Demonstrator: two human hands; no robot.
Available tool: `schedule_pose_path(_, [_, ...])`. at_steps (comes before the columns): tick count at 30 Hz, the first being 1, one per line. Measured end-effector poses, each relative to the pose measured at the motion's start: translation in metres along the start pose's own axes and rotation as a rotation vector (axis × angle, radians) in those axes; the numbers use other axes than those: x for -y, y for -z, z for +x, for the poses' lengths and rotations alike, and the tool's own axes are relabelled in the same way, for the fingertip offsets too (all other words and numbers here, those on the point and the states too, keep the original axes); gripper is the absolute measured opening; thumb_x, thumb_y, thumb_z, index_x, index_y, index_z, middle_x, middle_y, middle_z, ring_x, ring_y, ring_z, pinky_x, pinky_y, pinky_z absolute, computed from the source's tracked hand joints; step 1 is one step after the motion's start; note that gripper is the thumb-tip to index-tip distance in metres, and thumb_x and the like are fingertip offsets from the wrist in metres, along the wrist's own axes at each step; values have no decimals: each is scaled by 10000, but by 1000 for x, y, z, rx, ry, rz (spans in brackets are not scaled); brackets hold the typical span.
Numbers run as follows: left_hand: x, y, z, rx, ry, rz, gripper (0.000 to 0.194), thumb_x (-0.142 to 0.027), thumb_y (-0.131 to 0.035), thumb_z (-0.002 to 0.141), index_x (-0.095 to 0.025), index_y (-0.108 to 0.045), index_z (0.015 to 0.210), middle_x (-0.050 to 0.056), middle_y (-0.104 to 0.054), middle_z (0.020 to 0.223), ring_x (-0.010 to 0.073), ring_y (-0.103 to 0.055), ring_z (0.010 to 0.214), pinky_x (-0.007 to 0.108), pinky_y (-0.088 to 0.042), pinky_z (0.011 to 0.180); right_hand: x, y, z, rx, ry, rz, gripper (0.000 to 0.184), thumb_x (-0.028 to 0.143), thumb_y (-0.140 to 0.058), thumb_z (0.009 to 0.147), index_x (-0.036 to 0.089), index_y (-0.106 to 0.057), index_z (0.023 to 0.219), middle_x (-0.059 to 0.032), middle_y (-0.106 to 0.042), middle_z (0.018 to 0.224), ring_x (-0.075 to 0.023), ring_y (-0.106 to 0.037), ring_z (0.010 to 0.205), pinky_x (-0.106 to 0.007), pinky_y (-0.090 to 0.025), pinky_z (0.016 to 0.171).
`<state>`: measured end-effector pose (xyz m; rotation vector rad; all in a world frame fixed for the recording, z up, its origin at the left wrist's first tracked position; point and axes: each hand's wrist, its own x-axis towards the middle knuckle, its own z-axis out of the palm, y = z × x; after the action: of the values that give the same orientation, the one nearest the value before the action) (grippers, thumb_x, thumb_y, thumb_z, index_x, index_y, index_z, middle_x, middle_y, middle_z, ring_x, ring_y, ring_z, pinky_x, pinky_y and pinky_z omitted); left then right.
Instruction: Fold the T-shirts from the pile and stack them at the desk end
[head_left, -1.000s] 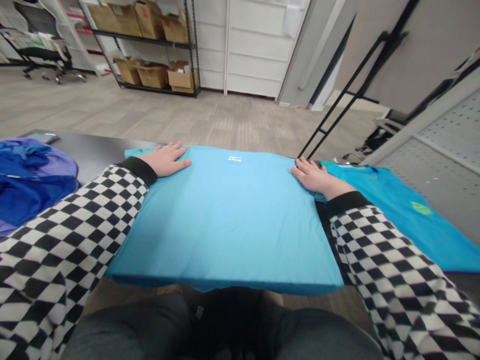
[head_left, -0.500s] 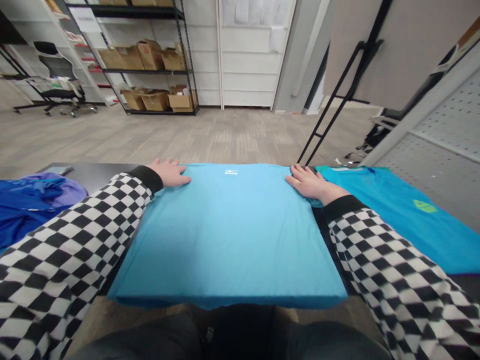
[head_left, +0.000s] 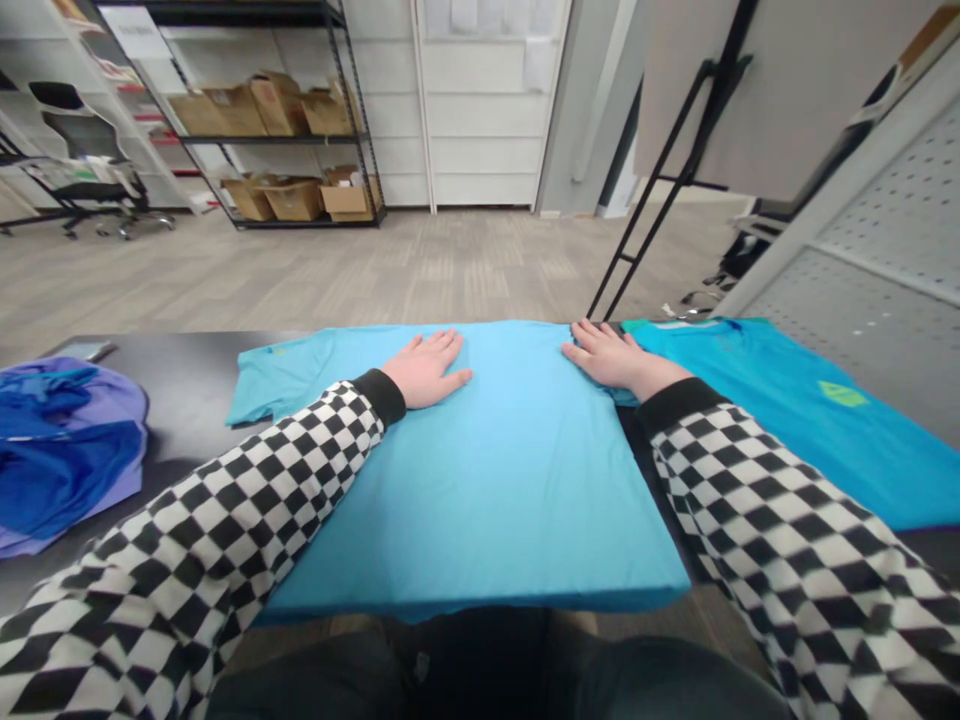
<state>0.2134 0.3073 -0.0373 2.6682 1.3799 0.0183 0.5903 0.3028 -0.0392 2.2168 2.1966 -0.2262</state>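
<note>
A light blue T-shirt (head_left: 480, 490) lies spread out in front of me, its lower edge hanging at the table's near side. My left hand (head_left: 426, 368) rests flat on its upper part, fingers apart and covering the spot where a small white logo was. At the shirt's upper right, my right hand (head_left: 609, 356) also lies flat with fingers spread. A short sleeve (head_left: 270, 382) sticks out on the left; little of the right sleeve shows, under and beside my right hand.
On the dark table (head_left: 196, 385), a heap of blue and purple clothing (head_left: 67, 450) lies at left. A brighter blue shirt (head_left: 795, 410) with a green mark is at right. Beyond stand a shelf with cardboard boxes (head_left: 292, 198), a black-framed stand (head_left: 660, 190) and a perforated panel (head_left: 885, 230).
My left hand has slid right from the shirt's upper left onto its middle, over the logo. The left sleeve now shows spread out. My right hand keeps its place on the shirt.
</note>
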Motion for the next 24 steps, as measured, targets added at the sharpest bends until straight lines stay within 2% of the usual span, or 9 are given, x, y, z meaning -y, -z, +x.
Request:
schedule_pose_path(5, [-1, 10, -2, -152, 13, 24, 895, -639, -400, 1128, -105, -305, 1840, 184, -220, 1919, 340, -179, 1807, 598, -112, 1462, 1, 3, -1, 18, -21, 3, 954, 761, -206, 1094, 210, -262, 1871, -84, -161, 1942, -448, -160, 1786, -749, -163, 1417])
schedule_pose_path(10, [0, 9, -3, 13, 13, 8, 962, -752, -326, 1120, -132, -284, 1854, 170, -200, 1926, 353, -184, 1804, 594, -173, 1450, 2, 5, -2, 13, -14, 0, 936, 750, -203, 1100, 217, -264, 1868, -92, -160, 1942, -441, -164, 1787, -751, -166, 1412])
schedule_pose_path(16, [2, 7, -2, 23, 16, 1, 1004, -784, -309, 1112, -126, -235, 1866, 180, -159, 1931, 352, -142, 1812, 579, -128, 1454, -2, 2, 0, 7, -12, 14, 930, 766, -217, 1105, 236, -278, 1866, -96, -165, 1940, -462, -169, 1782, -759, -158, 1411])
schedule_pose_path(24, [6, 2, -1, 20, 10, -27, 1002, -775, -325, 1115, -119, -222, 1866, 187, -152, 1934, 347, -134, 1814, 582, -120, 1452, -9, -6, 7, -21, 36, 43, 909, 765, -254, 1120, 238, -302, 1859, -101, -199, 1934, -510, -177, 1767, -836, -152, 1374])
